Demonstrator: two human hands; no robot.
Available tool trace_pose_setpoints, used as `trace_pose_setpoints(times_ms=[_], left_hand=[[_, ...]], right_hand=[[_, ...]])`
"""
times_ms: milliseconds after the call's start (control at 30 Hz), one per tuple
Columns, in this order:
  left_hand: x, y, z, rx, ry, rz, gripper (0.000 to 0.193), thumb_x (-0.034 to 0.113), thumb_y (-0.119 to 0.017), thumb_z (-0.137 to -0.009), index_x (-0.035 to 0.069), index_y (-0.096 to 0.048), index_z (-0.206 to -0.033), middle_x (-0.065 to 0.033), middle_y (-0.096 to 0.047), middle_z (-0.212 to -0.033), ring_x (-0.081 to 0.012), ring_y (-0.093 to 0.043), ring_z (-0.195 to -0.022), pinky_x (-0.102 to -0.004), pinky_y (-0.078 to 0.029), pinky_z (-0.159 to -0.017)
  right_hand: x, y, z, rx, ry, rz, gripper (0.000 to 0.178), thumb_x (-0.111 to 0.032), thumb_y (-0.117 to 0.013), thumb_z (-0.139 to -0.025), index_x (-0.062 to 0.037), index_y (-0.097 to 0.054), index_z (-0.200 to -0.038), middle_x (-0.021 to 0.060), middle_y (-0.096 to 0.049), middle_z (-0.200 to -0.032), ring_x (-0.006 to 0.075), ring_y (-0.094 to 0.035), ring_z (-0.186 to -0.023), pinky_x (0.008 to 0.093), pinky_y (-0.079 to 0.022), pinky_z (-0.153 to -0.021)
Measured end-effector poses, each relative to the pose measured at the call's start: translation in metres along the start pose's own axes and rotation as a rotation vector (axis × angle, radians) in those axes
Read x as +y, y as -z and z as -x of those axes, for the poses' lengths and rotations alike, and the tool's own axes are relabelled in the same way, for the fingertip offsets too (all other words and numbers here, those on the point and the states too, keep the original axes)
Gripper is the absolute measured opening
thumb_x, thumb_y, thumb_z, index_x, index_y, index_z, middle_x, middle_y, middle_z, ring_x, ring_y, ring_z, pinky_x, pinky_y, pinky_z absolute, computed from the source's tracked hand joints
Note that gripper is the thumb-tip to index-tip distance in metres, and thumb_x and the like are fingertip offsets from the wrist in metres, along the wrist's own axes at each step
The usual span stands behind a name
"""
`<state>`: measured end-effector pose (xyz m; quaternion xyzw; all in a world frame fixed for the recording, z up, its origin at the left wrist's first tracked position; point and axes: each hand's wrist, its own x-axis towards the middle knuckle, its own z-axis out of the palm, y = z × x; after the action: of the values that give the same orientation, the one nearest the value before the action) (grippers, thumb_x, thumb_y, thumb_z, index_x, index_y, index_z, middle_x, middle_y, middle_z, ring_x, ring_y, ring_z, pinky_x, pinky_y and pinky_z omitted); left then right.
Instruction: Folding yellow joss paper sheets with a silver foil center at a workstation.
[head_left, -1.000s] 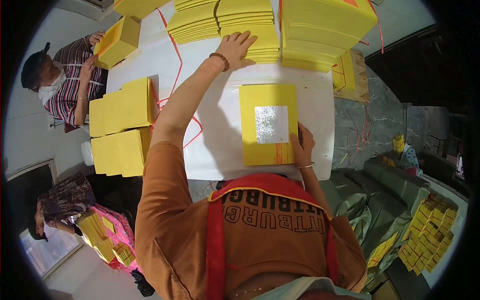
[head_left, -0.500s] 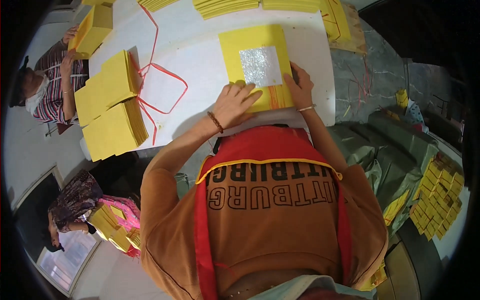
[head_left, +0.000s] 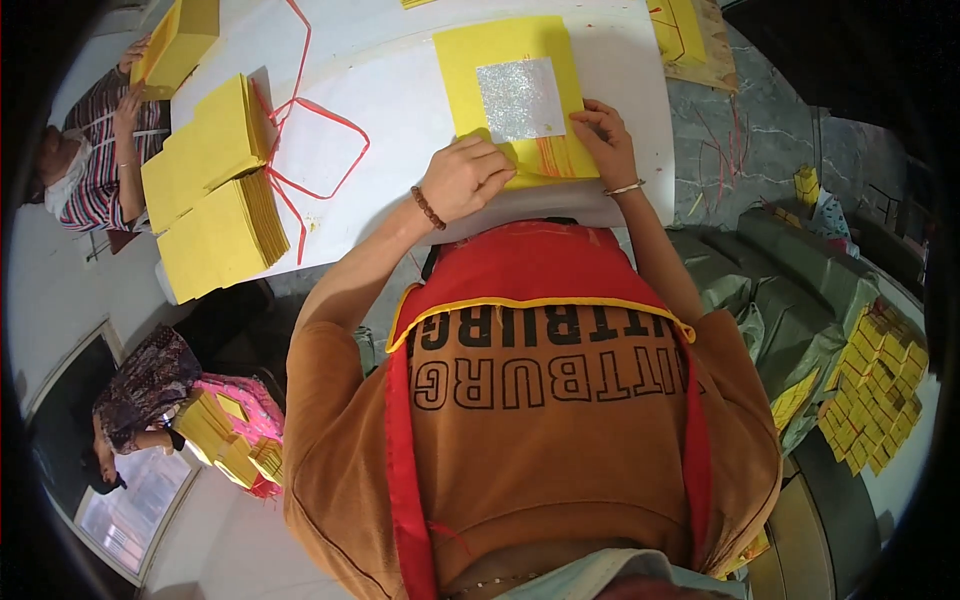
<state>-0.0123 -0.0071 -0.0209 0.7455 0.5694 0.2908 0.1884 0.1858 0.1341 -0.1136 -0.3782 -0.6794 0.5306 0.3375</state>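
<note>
So the yellow paper sheet with the silver foil square is lying near the table's near-right corner, long axis running roughly from the near edge toward the far one, right between the two hands and about equally close to both. The left hand has its fingers curled at the sheet's near-left corner, while the right hand is loosely bent along its right edge, but honestly can't tell if either grip is actually pinching paper. Red string lies well off to the left.
</note>
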Motion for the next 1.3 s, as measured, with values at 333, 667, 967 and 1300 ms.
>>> trace_pose_setpoints(times_ms=[333,667,967,1300], left_hand=[[-0.003,-0.001,0.0,-0.096,0.389,0.279,0.013,0.019,-0.058,-0.075,0.007,-0.063,-0.075,-0.007,-0.062,-0.073,-0.0237,-0.059,-0.069,-0.0333,-0.046,-0.062],[-0.024,-0.006,-0.016,-0.122,0.588,0.568,0.016,0.015,-0.057,-0.079,0.001,-0.063,-0.083,-0.0033,-0.059,-0.068,-0.0099,-0.053,-0.061,-0.0243,-0.044,-0.059],[-0.039,0.003,0.008,-0.012,0.042,0.277,0.038,0.035,-0.059,-0.082,0.005,-0.057,-0.106,-0.0123,-0.056,-0.101,-0.0257,-0.053,-0.094,-0.0353,-0.042,-0.084],[-0.051,-0.038,0.039,0.304,0.011,-0.294,0.038,0.022,-0.066,-0.068,0.021,-0.058,-0.105,-0.0074,-0.052,-0.11,-0.0282,-0.045,-0.103,-0.042,-0.042,-0.075]], right_hand=[[-0.004,-0.001,0.005,-0.023,-0.015,-0.078,0.015,-0.014,-0.063,-0.079,-0.0076,-0.067,-0.092,0.0095,-0.056,-0.108,0.0189,-0.053,-0.103,0.0296,-0.041,-0.088],[-0.034,0.018,-0.008,-0.124,-0.296,-0.122,0.033,-0.022,-0.067,-0.074,-0.0057,-0.063,-0.103,0.0102,-0.05,-0.119,0.0222,-0.05,-0.108,0.0321,-0.038,-0.092],[-0.065,-0.008,-0.018,-0.446,0.015,-0.004,0.031,-0.024,-0.046,-0.085,-0.0017,-0.061,-0.101,0.0181,-0.058,-0.107,0.0316,-0.053,-0.104,0.0398,-0.044,-0.086],[0.024,0.015,0.008,-0.29,0.287,0.105,0.023,-0.016,-0.06,-0.081,-0.0015,-0.058,-0.1,0.0202,-0.042,-0.123,0.0351,-0.042,-0.115,0.0421,-0.037,-0.094]])
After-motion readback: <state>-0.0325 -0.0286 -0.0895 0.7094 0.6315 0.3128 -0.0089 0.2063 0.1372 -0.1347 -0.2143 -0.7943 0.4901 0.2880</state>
